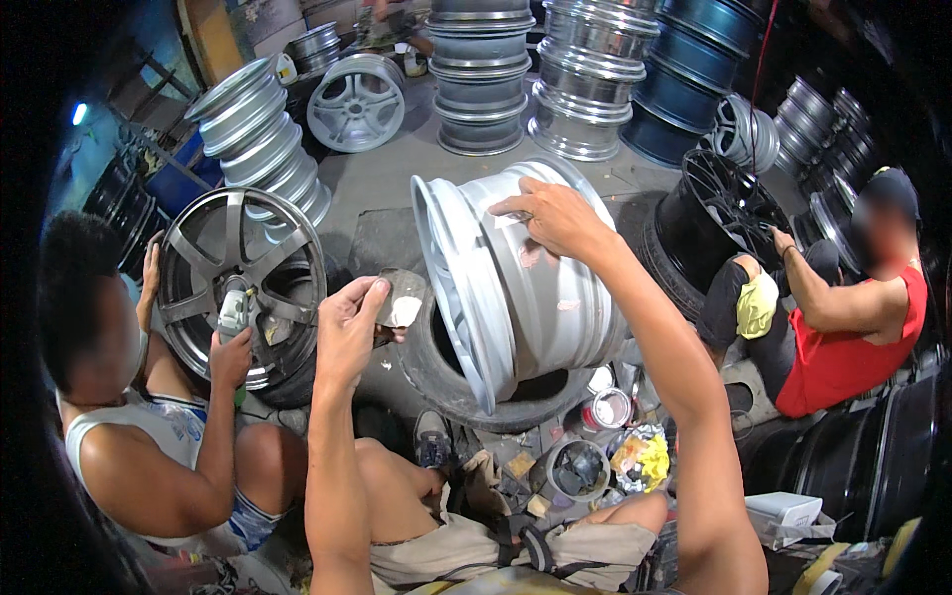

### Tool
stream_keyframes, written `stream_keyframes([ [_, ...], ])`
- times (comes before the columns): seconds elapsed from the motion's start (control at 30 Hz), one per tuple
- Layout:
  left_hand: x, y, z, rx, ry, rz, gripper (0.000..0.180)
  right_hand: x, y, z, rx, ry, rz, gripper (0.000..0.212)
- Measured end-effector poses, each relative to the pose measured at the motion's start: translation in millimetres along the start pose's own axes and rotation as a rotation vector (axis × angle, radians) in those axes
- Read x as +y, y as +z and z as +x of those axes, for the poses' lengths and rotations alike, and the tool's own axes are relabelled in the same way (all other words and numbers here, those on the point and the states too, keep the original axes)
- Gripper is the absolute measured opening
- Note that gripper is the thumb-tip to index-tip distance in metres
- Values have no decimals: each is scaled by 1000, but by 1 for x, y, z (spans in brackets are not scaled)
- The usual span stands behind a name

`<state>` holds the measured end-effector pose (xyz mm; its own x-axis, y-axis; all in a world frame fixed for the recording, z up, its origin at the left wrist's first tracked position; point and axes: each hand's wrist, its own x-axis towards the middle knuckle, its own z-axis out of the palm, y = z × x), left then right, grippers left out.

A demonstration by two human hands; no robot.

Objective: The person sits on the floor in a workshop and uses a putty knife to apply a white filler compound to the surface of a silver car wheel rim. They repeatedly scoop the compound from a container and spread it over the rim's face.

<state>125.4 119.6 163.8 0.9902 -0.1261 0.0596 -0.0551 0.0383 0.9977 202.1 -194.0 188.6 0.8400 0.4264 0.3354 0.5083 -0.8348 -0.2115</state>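
A silver-grey wheel rim point(466, 288) rests tilted on a dark tyre point(421, 372) in front of me. Pinkish patches of filler point(568, 305) show on its barrel. My left hand point(345, 332), to the left of the rim, grips a flat dark plate point(402, 285) that bears a whitish dab of filler point(406, 311). Reaching over the barrel, my right hand point(567, 220) pinches a small pale flat piece point(508, 220) against the rim's surface. Its fingers partly hide that piece, and its exact kind cannot be made out.
On my left a person holds a power tool point(235, 312) at a dark spoked rim point(238, 203). At right a person in a red top point(843, 347) handles a black rim point(694, 213). Stacked rims point(481, 74) stand behind. Near my knees are a tub point(578, 470) and a can point(607, 409).
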Motion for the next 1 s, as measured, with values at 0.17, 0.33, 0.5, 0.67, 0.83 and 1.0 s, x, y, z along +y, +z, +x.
stream_keyframes([
  [0.17, -1, -1, -2, 15, -2, 65, 27, 19, 12, 18, 60, -43, -32, 49],
  [0.33, -7, -6, -4, 37, -3, 114, 28, 16, 12, 14, 19, -70, 9, 52],
  [0.5, 2, 3, -3, 27, -7, 124, 28, 16, 3, 7, -12, -44, 19, 50],
  [0.67, -2, 6, -4, 24, -18, 157, 28, 35, 13, 27, 6, -65, -23, 49],
  [0.83, -3, 0, -7, 44, 1, 162, 27, 30, 16, 10, 22, -53, 6, 49],
  [1.0, -3, 9, -3, 25, -10, 125, 27, 14, -1, -12, 12, -34, 23, 53],
])
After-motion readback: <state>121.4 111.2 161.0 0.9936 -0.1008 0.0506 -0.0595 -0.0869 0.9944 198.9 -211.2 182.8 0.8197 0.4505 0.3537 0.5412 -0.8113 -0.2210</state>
